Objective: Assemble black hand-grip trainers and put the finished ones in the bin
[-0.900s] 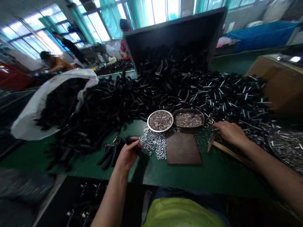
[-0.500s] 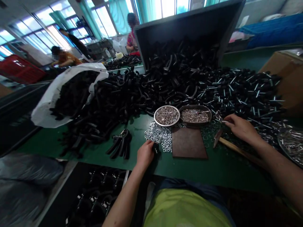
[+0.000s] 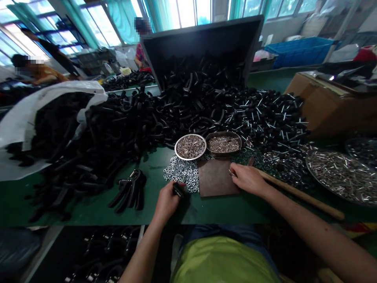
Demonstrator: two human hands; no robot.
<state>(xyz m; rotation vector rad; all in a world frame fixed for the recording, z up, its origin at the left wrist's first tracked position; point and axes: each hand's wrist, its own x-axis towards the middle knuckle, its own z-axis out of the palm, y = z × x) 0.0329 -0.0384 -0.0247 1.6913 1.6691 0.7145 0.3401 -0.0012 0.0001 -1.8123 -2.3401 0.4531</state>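
My left hand [image 3: 167, 199] is closed round a black plastic part [image 3: 178, 190], just left of a brown square plate [image 3: 218, 179]. Over the plate's right edge, my right hand [image 3: 247, 177] pinches a small metal piece [image 3: 231, 172]. Loose nuts [image 3: 184, 173] lie between the left hand and two containers: a round dish of small pins [image 3: 191, 147] and a dark oval tin of rivets [image 3: 224, 144]. A wooden-handled hammer [image 3: 300, 193] rests under and beyond the right forearm. Several black clamps [image 3: 129, 190] lie together left of my left hand.
Black parts [image 3: 118, 133] are heaped across the back, below a tipped dark crate [image 3: 203, 43]. Further right are a cardboard box [image 3: 330, 102] and a large bowl of metal pins [image 3: 341, 175]. A white bag [image 3: 17, 118] stands left. Other people are at the back left.
My right hand has moved left from beside the hammer head to the brown plate, with a small metal piece in its fingers. The whole view has turned to the right.
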